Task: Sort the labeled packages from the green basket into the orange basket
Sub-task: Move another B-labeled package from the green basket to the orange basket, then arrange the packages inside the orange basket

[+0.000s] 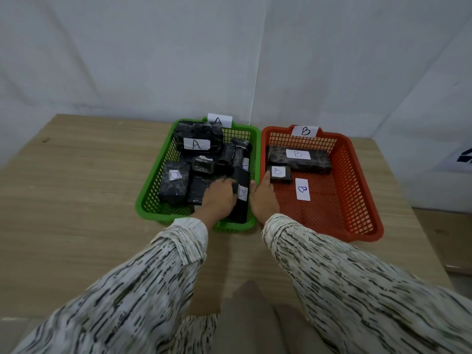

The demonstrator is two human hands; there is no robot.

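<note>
The green basket (143, 200), tagged A, holds several black wrapped packages: a big one labeled A (196, 144) at the back and one labeled B (175, 182) at the left. A long black package labeled B (241, 200) lies along its right wall. My left hand (219, 195) is curled on this package's left edge. My right hand (264, 198) lies flat with its fingers stretched out over the two adjoining rims, just right of that package. The orange basket (367, 200), tagged B, holds a long B package (298, 158) and a small B package (279, 173) by my right fingertips.
A loose white card marked B (303, 189) lies on the orange basket's floor. Both baskets stand side by side on a wooden table (76, 200) against a white wall. A white box (447, 190) stands at the table's right edge.
</note>
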